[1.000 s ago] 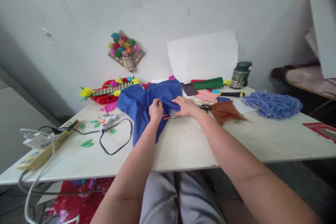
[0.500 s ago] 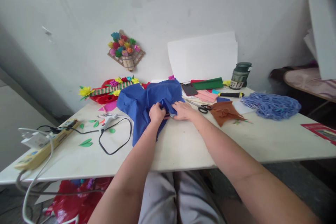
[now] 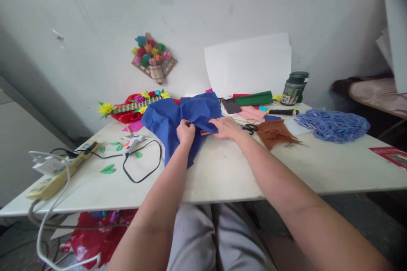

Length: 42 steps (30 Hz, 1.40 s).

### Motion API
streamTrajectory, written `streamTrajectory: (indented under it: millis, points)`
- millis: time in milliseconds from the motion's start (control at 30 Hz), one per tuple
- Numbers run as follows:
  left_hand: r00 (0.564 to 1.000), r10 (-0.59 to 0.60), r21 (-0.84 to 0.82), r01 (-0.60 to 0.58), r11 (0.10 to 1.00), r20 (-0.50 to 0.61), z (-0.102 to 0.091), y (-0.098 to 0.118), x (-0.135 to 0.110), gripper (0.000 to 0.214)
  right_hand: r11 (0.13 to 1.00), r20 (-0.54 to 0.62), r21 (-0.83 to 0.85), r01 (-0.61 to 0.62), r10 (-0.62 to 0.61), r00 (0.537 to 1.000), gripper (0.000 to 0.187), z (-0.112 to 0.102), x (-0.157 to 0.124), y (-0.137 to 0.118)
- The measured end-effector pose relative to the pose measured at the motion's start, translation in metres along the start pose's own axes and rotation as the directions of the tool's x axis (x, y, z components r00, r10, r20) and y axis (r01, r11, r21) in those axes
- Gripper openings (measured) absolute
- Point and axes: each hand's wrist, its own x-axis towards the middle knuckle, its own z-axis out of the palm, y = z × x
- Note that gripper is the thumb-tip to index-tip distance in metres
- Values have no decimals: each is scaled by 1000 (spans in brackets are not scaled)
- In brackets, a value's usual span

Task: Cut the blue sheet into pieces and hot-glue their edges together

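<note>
A large crumpled blue sheet [image 3: 165,123] lies in the middle of the white table [image 3: 229,169]. My left hand [image 3: 185,131] is closed, pinching a fold of the blue sheet near its lower edge. My right hand [image 3: 226,127] lies just to the right, its fingers pressed down on the sheet's right edge, with a thin pink strip [image 3: 205,133] showing between the two hands.
A glue gun [image 3: 132,141] with black cord, green leaf cut-outs [image 3: 108,169] and a power strip [image 3: 59,173] lie at left. Scissors [image 3: 249,127], brown paper [image 3: 275,132], a blue netted heap [image 3: 333,123], a dark jar [image 3: 292,88] and coloured felt sheets [image 3: 252,99] sit at right. Paper flowers [image 3: 136,103] lie behind.
Both hands have shifted slightly on the blue sheet, gathering its edge; the greenish round thing seen under the right hand earlier is now covered. The view has tilted a little.
</note>
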Motion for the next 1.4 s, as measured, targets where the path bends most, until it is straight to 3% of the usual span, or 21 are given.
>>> streamTrajectory:
  millis: [133,233,433,567,700,800,900,967,1100,1133,1200,1233,1300,1333,1400]
  points:
    - [995,-95,17,94,995,34,1,0,-2,23,999,-23,11,-31,31,999,49,-2,-1,1]
    - [994,-82,64,77,995,69,1,1,-3,24,999,-49,13,-35,36,998,48,-2,-2,1]
    - [995,103,159,-99,982,-17,-16,3,4,24,998,-77,6,-59,59,995,49,-1,-2,4]
    - [965,244,289,-262,921,97,-40,8,12,23,998,-80,3,-62,62,995,48,-2,-3,6]
    - [865,335,432,-482,762,375,-66,13,17,21,999,-37,16,-46,47,998,52,-2,-3,9]
    - [749,243,441,-585,681,616,-77,17,17,20,999,38,41,13,-15,999,45,-2,-2,13]
    - [629,172,363,-626,690,758,-80,24,12,24,999,110,41,35,-39,993,33,-6,-3,17]
    - [639,194,326,-601,730,744,-81,29,10,34,999,133,32,20,-24,991,28,-11,-4,18]
    - [822,273,328,-472,818,501,-78,39,12,46,999,155,40,-4,-2,988,26,-23,-9,18]
    - [855,291,332,-449,829,429,-74,40,14,47,999,162,46,2,-9,987,26,-25,-10,17]
    - [878,351,329,-453,829,325,-63,39,18,43,998,207,57,13,-25,978,26,-29,-10,16]
    - [863,398,313,-488,815,310,-55,38,20,40,998,245,68,15,-32,969,26,-30,-10,15]
    - [786,518,243,-604,759,337,-37,33,21,40,995,328,103,11,-44,944,25,-30,-10,14]
    - [744,547,219,-649,729,384,-28,29,20,44,993,360,120,3,-47,932,25,-31,-9,13]
    - [698,527,196,-674,712,485,-11,22,17,57,990,404,138,-13,-44,914,24,-32,-8,11]
